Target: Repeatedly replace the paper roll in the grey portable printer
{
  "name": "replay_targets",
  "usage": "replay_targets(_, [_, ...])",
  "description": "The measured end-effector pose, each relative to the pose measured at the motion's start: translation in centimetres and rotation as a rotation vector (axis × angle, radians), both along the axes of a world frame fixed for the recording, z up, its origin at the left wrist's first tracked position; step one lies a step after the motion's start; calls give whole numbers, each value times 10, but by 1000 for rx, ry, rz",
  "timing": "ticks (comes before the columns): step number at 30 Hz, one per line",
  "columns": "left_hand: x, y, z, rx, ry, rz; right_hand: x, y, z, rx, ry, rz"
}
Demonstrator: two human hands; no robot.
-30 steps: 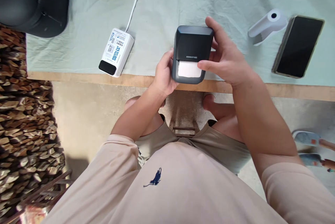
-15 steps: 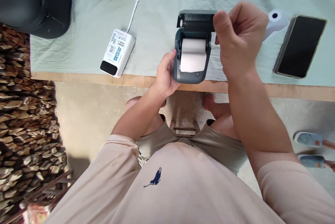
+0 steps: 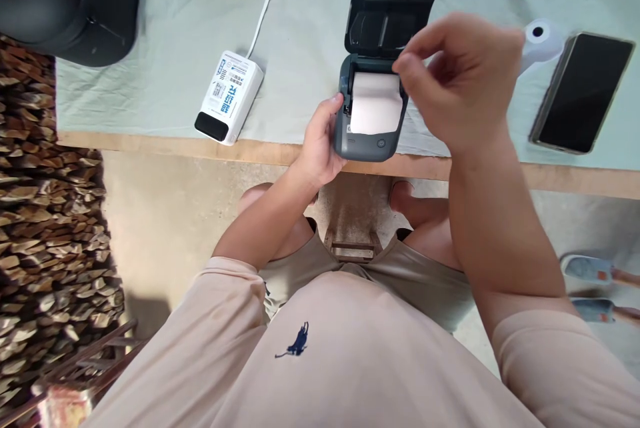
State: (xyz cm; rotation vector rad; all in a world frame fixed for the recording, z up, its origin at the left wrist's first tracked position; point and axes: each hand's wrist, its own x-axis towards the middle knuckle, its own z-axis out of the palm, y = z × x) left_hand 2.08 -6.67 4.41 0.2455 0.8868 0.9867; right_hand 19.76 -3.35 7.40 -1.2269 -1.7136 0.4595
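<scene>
Grey plastic label printer (image 3: 367,145) stands on the pale green cloth (image 3: 310,48), at the near table edge (image 3: 150,145), directly ahead of the person. Its lid (image 3: 397,5) is thrown fully back toward 12 o'clock, exposing a white paper roll (image 3: 375,105) seated in the bay.

Left hand (image 3: 320,148) is closed round the body's 9 o'clock flank, thumb on top; judged a bracing hold, so near the edge. Right hand (image 3: 465,81) hovers over the bay's 2 o'clock corner, fingers curled, thumb and forefinger near together; whether they grip anything cannot be told.

At 9 o'clock lies a white power bank (image 3: 229,98) with its cable (image 3: 259,18). At 3 o'clock lie a spare roll (image 3: 540,41) and, beyond it, a phone (image 3: 583,91), clear of the hinge.
</scene>
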Motion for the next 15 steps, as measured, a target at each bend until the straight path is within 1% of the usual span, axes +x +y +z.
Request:
replay_targets(3, [1, -1, 1, 2, -13, 26, 6, -4, 5, -63, -278, 57])
replay_targets(7, [3, -4, 2, 18, 13, 33, 12, -4, 2, -145, -495, 49])
replay_targets(10, [4, -5, 1, 23, 23, 41, 16, -2, -4, -160, -558, 35])
replay_targets(13, [5, -6, -2, 47, 37, 30, 20, 2, -7, -230, -544, 21])
replay_targets(15, [6, -6, -3, 50, 54, 26, 21, 3, -6, -262, -526, 39])
